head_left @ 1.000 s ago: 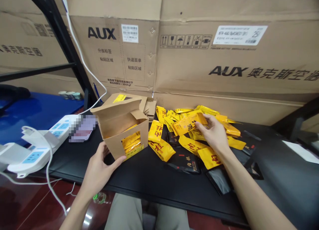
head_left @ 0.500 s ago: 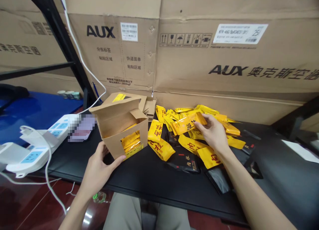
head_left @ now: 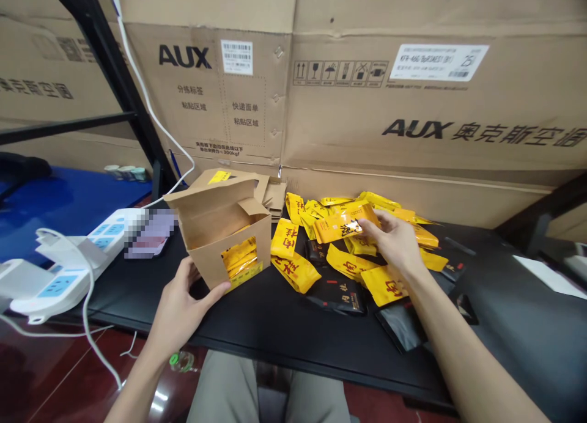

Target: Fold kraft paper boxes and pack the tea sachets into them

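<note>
Left hand [head_left: 181,304] grips the near corner of the kraft box [head_left: 224,227], fingers spread on the cardboard. Right hand [head_left: 394,246] has its fingers closed on a glossy yellow sachet [head_left: 343,227], right of the box, over the sachet heap [head_left: 287,238]. More sachets [head_left: 239,258] show through the box window, rest hidden. AUX cartons [head_left: 367,105] stand behind the tabletop [head_left: 275,331].

The box [head_left: 229,246] was made of rough, matt brown kraft paper. The yellow sachet [head_left: 342,227] was wrapped in glossy, light-catching film, as were the others beside it; the black sachets [head_left: 337,294] were finished more dully. The cartons [head_left: 413,136] behind were of corrugated cardboard, matt and creased. The tabletop [head_left: 257,331] was smooth, black and faintly sheeny, the power strip [head_left: 110,239] was glossy white plastic, and the floor [head_left: 46,374] was polished to a reddish shine.
</note>
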Available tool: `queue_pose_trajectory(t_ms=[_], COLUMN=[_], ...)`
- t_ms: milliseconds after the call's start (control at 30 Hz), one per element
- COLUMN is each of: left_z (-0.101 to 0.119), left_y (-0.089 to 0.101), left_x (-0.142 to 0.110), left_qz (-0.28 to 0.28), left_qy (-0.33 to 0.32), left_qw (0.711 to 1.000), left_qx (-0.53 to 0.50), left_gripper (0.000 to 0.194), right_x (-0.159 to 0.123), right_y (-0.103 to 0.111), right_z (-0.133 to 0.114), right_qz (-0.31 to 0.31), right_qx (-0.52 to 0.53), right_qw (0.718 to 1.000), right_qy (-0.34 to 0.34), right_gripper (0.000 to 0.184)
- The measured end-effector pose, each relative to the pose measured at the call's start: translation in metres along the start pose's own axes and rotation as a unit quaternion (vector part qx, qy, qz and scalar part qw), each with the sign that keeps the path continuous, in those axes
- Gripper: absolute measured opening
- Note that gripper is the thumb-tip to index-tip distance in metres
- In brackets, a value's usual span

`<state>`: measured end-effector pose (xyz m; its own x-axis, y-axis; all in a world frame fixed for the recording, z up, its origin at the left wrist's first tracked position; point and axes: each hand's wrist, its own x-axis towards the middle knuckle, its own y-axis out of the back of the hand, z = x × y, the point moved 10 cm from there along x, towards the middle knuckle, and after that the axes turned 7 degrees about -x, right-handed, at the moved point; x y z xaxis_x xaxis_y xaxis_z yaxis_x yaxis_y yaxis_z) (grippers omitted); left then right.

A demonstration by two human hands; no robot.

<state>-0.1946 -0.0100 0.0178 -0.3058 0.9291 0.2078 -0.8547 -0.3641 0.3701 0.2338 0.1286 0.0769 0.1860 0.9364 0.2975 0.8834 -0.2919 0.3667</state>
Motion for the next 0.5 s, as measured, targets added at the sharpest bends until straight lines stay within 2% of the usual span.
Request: queue_pose_trajectory(t_ms=[67,133,267,333,400,500], left_z=[0.0,0.002,0.004,0.004,0.004,0.006], left_y=[0.0,-0.001,-0.003,-0.002,-0.002,-0.002], left_x=[0.0,0.001,0.0,0.0,0.0,0.001], left_qz=[-0.001,-0.007,-0.014,-0.014,-0.013,-0.014], left_qy=[0.003,0.001,-0.008,-0.012,-0.015,-0.018], left_qw=[1.0,1.0,1.0,1.0,1.0,0.999], left_qx=[-0.001,-0.005,-0.014,-0.018,-0.02,-0.023], left_gripper=[0.065,0.063,0.062,0.062,0.061,0.061], right_x=[-0.003,-0.01,-0.037,-0.056,-0.073,-0.089], right_y=[0.002,0.007,0.005,-0.01,-0.036,-0.084], right_z=[-0.016,-0.048,-0.145,-0.197,-0.237,-0.269], right_qz=[0.001,0.016,0.039,0.019,-0.029,-0.121], right_qx=[0.028,0.049,0.029,0.004,-0.036,-0.121], right_qw=[1.0,0.998,0.982,0.961,0.936,0.898], right_qy=[0.002,0.04,0.183,0.275,0.348,0.406], right_gripper=[0.045,0.038,0.022,0.014,0.008,0.009])
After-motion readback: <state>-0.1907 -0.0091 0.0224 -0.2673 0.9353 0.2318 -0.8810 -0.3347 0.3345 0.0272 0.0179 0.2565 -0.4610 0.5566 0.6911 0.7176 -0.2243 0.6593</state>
